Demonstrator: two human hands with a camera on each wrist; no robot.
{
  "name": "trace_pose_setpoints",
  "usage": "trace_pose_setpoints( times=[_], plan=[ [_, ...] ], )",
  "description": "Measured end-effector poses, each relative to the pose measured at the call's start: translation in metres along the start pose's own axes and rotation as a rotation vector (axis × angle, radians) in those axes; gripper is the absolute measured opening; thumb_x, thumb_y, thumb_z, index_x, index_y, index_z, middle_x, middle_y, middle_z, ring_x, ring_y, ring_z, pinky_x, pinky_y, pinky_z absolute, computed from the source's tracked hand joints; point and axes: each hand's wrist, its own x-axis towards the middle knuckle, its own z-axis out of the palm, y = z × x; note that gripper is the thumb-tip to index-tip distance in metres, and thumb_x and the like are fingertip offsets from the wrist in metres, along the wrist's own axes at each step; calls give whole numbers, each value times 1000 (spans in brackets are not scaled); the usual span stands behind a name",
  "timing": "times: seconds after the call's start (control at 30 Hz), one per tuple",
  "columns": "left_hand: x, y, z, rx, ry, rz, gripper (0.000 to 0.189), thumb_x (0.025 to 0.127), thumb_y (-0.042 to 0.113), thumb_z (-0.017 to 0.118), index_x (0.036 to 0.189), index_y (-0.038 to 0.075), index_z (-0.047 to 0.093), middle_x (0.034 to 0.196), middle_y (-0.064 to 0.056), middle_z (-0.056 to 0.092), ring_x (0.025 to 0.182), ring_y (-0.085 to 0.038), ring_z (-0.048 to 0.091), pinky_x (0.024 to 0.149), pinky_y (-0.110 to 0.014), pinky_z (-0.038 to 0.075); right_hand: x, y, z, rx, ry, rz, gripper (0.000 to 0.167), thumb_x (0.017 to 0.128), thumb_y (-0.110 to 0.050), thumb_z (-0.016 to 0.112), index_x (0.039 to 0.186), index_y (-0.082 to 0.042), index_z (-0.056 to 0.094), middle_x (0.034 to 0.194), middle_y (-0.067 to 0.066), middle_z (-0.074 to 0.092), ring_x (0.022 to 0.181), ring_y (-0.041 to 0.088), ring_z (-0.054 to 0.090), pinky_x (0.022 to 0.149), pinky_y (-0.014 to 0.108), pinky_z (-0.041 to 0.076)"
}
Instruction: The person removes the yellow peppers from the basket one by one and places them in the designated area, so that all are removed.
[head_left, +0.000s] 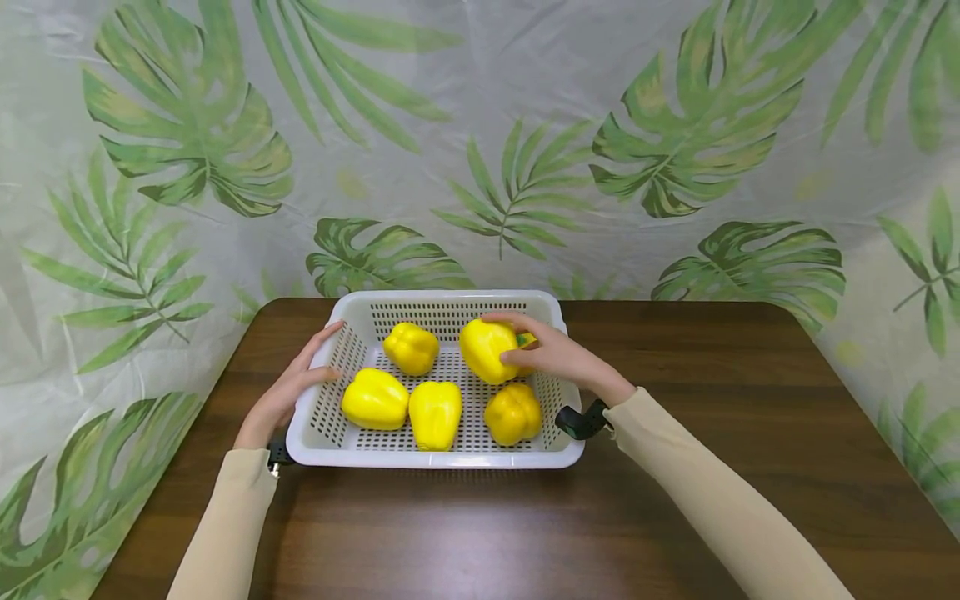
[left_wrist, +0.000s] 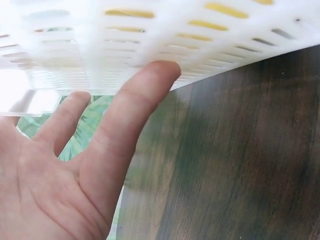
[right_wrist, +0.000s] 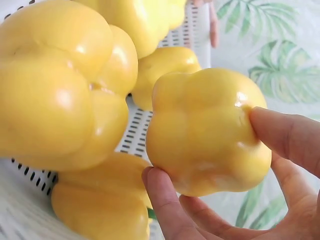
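Near the basket's back right corner: one right hand, half closed, fingertips and thumb pinching a glossy yellow pepper. Beneath it: a second pepper, partly hidden. At the front right corner: a third pepper. Risk: smooth skin and a fingertip-only hold could let the held pepper slip; a drop would likely knock those neighbours. At the left edge: one left hand, fingers spread, touching the basket, nothing grasped. Risk: uneven pressure there might slide the basket along the table.
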Motion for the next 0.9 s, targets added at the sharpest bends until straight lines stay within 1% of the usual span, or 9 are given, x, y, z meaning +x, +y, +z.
trace_pose_setpoints(
  times=[0.13, 0.27, 0.37, 0.5, 0.63, 0.9],
  plan=[
    [0, 1, 1, 1, 3, -1, 75, 92, 7, 49, 154, 27, 12, 155, -20, 7, 124, -56, 32, 76, -57, 50, -5, 0, -6, -9, 10, -6, 55, 93, -20, 60, 145, -27, 41, 142, 8, 39, 120, 33, 41, 95, 51, 38],
    [0, 1, 2, 4, 0, 4, 74, 92, 8, 49, 154, 25, 12, 155, -20, 7, 125, -55, 31, 77, -58, 50, -12, 0, -13, -4, 22, -17, 56, 94, -20, 59, 146, -24, 40, 141, 15, 38, 119, 38, 42, 93, 53, 40],
    [0, 1, 1, 2, -5, 7, 74, 92, 7, 48, 154, 25, 12, 155, -20, 6, 126, -55, 30, 78, -58, 49, -17, 1, -20, 3, 40, -30, 57, 94, -19, 60, 146, -23, 39, 138, 18, 40, 118, 38, 44, 91, 53, 42],
    [0, 0, 1, -4, -11, 6, 72, 93, 6, 46, 153, 26, 13, 155, -19, 6, 126, -55, 29, 78, -59, 49, -23, 3, -29, 15, 55, -37, 57, 94, -22, 60, 147, -23, 39, 141, 14, 39, 119, 38, 43, 89, 52, 44],
    [0, -2, 1, -6, -14, 8, 71, 93, 6, 46, 153, 27, 13, 155, -19, 6, 126, -55, 29, 78, -59, 49, -28, 5, -37, 26, 70, -29, 57, 95, -25, 60, 147, -24, 38, 146, 10, 36, 121, 38, 42, 90, 52, 44],
    [-1, -2, 1, -9, -16, 12, 71, 93, 6, 46, 153, 27, 13, 155, -20, 6, 125, -55, 31, 77, -58, 50, -36, 9, -50, 63, 103, -25, 58, 95, -23, 60, 147, -20, 37, 135, 18, 42, 117, 34, 46, 92, 50, 44]
  ],
)
